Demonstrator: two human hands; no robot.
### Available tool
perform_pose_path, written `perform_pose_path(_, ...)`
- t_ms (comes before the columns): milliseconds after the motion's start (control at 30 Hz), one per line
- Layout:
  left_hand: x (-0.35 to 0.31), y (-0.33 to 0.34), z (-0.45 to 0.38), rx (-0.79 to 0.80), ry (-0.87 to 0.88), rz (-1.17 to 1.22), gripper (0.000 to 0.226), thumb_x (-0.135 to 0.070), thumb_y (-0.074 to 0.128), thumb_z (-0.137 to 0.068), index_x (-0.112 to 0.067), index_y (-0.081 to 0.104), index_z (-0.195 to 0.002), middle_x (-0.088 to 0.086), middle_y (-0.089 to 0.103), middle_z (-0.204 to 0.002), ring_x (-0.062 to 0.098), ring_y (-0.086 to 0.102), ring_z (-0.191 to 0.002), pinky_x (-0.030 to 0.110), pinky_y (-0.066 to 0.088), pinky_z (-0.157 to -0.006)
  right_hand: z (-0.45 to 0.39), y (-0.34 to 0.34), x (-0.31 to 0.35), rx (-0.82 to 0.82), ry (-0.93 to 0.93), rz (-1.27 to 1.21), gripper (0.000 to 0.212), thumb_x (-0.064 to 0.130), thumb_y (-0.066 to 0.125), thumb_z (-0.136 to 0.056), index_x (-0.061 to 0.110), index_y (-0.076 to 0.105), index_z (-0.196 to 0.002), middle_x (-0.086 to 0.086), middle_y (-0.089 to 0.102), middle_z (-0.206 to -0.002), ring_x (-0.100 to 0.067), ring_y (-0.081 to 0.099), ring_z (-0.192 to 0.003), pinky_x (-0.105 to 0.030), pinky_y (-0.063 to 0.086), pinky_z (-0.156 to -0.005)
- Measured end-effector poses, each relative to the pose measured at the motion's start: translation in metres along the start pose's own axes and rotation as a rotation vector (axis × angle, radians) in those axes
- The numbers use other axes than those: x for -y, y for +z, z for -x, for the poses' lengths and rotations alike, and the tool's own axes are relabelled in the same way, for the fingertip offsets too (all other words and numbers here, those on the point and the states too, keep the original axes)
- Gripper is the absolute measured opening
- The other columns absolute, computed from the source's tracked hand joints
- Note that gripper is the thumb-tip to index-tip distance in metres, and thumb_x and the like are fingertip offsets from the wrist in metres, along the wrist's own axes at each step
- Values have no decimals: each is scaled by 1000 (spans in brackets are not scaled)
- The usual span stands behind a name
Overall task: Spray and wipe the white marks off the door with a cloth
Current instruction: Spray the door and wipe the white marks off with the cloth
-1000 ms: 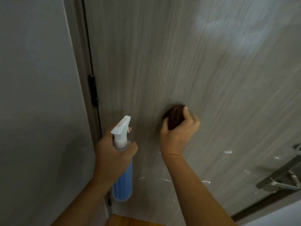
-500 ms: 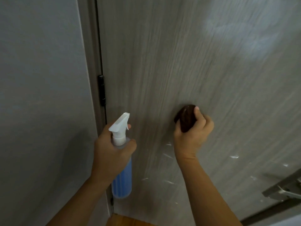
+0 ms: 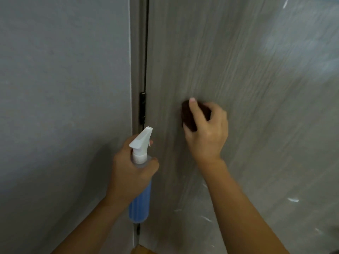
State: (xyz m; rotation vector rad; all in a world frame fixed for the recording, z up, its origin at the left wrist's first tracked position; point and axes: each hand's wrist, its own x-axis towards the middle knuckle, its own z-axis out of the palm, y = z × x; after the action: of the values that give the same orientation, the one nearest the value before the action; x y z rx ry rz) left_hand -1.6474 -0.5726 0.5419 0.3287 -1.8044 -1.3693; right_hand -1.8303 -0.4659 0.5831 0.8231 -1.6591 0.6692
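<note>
Door: a grey wood-grain door (image 3: 238, 70) fills the right part of the view; its hinge edge runs down the middle of the picture.
White marks: short white streaks (image 3: 293, 200) are seen low on the door, toward its lower right, with fainter ones (image 3: 207, 219) beside the right forearm; the picture is blurred there.
Cloth: a dark brown bunched cloth (image 3: 189, 116) is pressed against the door near its hinge edge, at mid height, well above the white streaks.
Right hand: the right hand (image 3: 207, 132) grips the cloth; its fingers (image 3: 194, 109) are curled round it, with one lying straight across the front.
Spray bottle: a clear plastic bottle of blue liquid with a white trigger head (image 3: 140, 180) is held upright just beside the hinge edge, its nozzle aimed up toward the door.
Left hand: the left hand (image 3: 132, 173) is wrapped round the bottle's neck, thumb across the front; a fingertip shows behind the trigger head.
Hinge: a black metal hinge (image 3: 142, 107) sits in the gap between door and frame, left of the cloth.
Wall: a plain grey wall (image 3: 64, 88) covers the left part of the view.
Floor: a small patch of orange-brown floor (image 3: 141, 250) shows at the foot of the door.
</note>
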Motion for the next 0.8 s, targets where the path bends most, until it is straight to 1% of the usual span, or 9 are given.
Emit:
perform_pose_path(67,1,-3,-2,-23,0,-8,51,7,80,-79,-34,63,-105,-5,67,-82,9,66,-67,18,55,-62,-26,2,-1,-68,4,16,44,22,80,-84,14,74,-127,-22,66,-110,-30,53,-93,-42,50,-72)
perform_pose_path(133,2,-5,-3,-43,15,-11,51,12,78,-79,-31,64,-103,-5,67,-79,8,64,-65,17,53,-59,-34,13,1,-72,-65,42,40,22,79,-85,12,75,-124,-22,67,-108,-31,52,-92,-41,48,-71)
perform_pose_path(267,5,-4,-1,-78,40,-13,51,12,78,-77,-31,64,-101,-9,67,-80,6,64,-65,15,51,-60,-2,37,10,142,-388,54,37,17,80,-81,8,75,-117,-17,67,-100,-31,55,-81,-39,38,-65)
perform_pose_path(367,5,-4,5,-101,51,-28,53,8,80,-77,-32,66,-109,-12,69,-86,10,67,-71,16,53,-63,13,41,14,289,-555,71,29,12,83,-80,6,76,-107,-14,63,-87,-31,57,-74,-39,43,-63)
perform_pose_path(467,4,-8,11,-114,12,11,55,5,79,-78,-36,65,-111,-13,68,-83,11,65,-67,21,54,-61,-20,33,12,329,-555,60,37,32,87,-74,8,76,-100,-13,59,-83,-32,56,-74,-38,43,-62)
perform_pose_path(533,5,-11,11,-112,3,13,51,1,80,-78,-35,65,-112,-12,65,-75,10,62,-62,27,55,-59,-52,29,11,270,-528,59,42,41,85,-74,9,76,-100,-13,57,-83,-34,56,-74,-40,42,-62)
perform_pose_path(633,4,-14,13,-149,13,2,45,-13,76,-74,-38,65,-109,-4,64,-75,20,63,-63,43,57,-60,-76,30,14,226,-539,60,39,44,80,-80,10,76,-98,-14,56,-82,-35,54,-74,-41,39,-62)
perform_pose_path(733,1,-14,17,-208,43,4,44,-15,73,-72,-34,66,-111,-3,64,-77,22,64,-66,44,56,-64,-53,38,16,307,-660,85,38,44,80,-77,9,73,-91,-14,55,-81,-33,52,-75,-40,34,-65)
perform_pose_path(800,2,-13,21,-231,50,1,45,-15,72,-71,-30,67,-113,-6,64,-76,21,63,-66,44,56,-64,-21,43,18,411,-833,103,34,35,87,-67,9,70,-82,-12,54,-79,-30,50,-73,-39,30,-66)
